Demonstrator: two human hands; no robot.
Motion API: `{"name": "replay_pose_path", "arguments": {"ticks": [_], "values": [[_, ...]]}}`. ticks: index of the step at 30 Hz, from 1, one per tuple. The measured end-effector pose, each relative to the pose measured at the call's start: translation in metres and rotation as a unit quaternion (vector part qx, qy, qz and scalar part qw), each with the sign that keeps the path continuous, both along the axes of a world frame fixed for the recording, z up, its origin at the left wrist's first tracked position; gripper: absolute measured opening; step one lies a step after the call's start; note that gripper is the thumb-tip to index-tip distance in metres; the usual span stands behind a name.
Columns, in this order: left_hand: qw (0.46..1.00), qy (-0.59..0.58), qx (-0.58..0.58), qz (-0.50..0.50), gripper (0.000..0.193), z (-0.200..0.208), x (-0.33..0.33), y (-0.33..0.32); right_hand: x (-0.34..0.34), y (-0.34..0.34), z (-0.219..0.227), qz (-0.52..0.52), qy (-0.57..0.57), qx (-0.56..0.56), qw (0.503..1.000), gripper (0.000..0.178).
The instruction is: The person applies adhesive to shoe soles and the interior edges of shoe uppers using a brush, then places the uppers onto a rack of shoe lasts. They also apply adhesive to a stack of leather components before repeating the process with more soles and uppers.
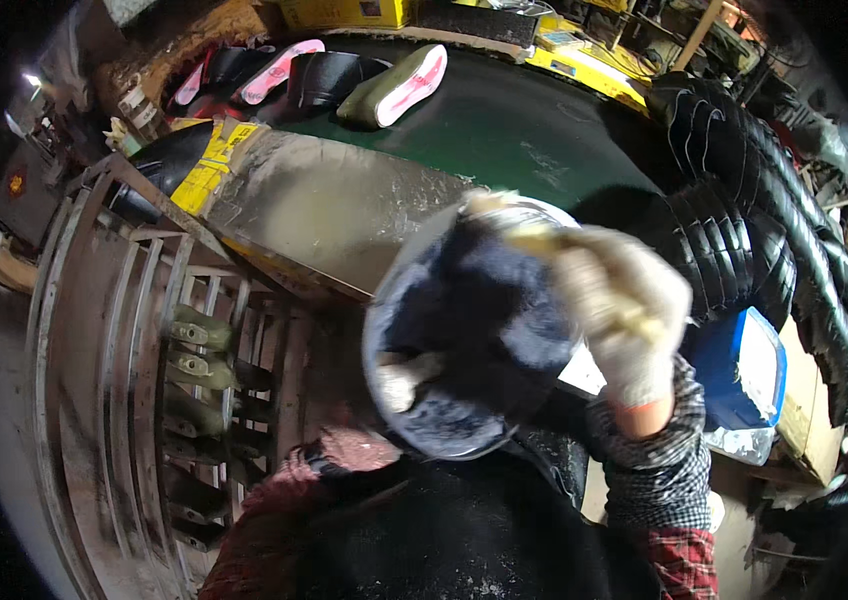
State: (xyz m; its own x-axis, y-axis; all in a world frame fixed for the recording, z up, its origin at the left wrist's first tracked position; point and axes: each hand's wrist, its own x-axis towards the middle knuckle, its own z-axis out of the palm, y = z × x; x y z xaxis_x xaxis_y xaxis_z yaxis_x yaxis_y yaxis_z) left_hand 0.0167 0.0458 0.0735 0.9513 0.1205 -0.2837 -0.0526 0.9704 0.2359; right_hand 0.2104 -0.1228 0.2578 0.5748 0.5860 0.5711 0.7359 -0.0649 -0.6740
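A round bucket (379,330) with a pale rim is tilted in front of my body, its dark blue-grey inside facing me. Pale grey patches mark its inner wall. My left hand (407,382), in a white glove, grips the near left rim with its fingertips over the edge; the rest of it is hidden. On the right side, my right hand (634,300), in an off-white glove, is smeared by motion at the far right rim. Something yellowish shows by its fingers, too blurred to name.
Behind the bucket stands a dusty metal-topped bench (334,200). Boots (399,88) with pink-and-white soles lie on the dark green surface (504,130). At left is a metal rack (134,330) with green boot-shaped pieces (202,370). To the right are black ribbed pieces (709,240) and a blue tub (744,370).
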Motion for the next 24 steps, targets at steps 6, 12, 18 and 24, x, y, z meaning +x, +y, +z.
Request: {"name": "replay_pose_path", "arguments": {"ticks": [6,12,18,24], "values": [[0.991,-0.006,0.119,-0.064,0.054,0.037,0.029,-0.02,-0.072,-0.013,0.01,0.205,-0.197,0.003,0.959,0.024],[0.759,0.03,0.644,-0.094,0.056,0.086,0.038,0.015,-0.033,-0.116,-0.035,0.141,0.345,-0.047,0.927,0.016],[0.647,0.057,0.753,-0.099,0.059,0.081,0.034,-0.007,-0.047,-0.146,-0.027,-0.023,0.072,-0.041,0.996,0.013],[0.739,0.17,0.649,-0.06,0.061,0.058,0.001,-0.016,0.02,-0.156,-0.04,-0.159,0.015,0.117,0.98,0.013]]}}
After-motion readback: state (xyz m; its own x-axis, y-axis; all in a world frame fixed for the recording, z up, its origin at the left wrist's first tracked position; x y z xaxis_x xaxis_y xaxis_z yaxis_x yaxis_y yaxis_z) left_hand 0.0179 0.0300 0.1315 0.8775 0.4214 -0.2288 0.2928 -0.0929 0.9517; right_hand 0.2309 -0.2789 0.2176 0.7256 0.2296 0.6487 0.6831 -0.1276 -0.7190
